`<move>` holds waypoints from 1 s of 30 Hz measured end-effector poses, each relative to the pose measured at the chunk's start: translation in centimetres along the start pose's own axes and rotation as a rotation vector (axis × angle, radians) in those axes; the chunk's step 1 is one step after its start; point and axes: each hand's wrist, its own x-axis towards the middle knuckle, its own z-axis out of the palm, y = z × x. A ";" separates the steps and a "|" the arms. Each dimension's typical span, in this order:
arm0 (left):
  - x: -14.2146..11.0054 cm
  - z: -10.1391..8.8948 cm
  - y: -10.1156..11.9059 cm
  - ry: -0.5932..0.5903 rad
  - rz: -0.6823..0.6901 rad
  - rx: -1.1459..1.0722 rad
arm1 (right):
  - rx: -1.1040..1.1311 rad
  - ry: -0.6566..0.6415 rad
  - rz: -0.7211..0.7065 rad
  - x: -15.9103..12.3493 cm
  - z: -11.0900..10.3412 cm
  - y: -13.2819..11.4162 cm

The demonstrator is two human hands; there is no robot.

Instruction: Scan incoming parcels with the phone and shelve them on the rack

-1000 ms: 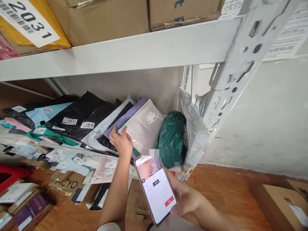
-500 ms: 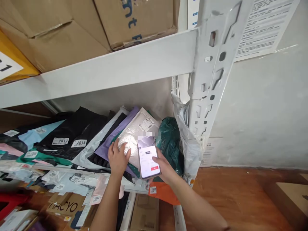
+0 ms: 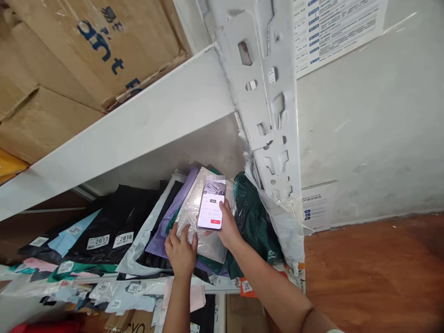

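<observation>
In my right hand is a smartphone, its lit screen facing me and my thumb lying over the screen's right edge. A label shows in the picture at the top of the screen, above a form with a red button. Behind the phone leans a shiny silver padded mailer, its upper part covered by the phone and a blurred patch. My left hand rests on the mailer's lower left part with fingers spread. Beside it are a purple mailing bag and, to the right, a dark green plastic parcel.
Black bags with number labels line the shelf at left. A white beam under cardboard boxes crosses above, meeting a slotted upright. A lower shelf holds more parcels. The wall and wooden floor lie right.
My right hand has brought the phone up higher over the mailer, and a label now shows in its camera picture. My left hand stays on the mailer. The whole view has tilted.
</observation>
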 end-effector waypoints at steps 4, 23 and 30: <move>0.0 0.1 -0.1 -0.023 -0.004 0.007 | 0.012 -0.012 0.004 0.1 -0.1 0.2; -0.1 0.5 -0.5 -0.026 -0.009 0.008 | 0.004 -0.064 0.037 0.4 -0.6 0.6; -0.2 0.8 -0.7 -0.031 -0.024 0.020 | 0.022 -0.079 0.040 0.3 -0.7 0.6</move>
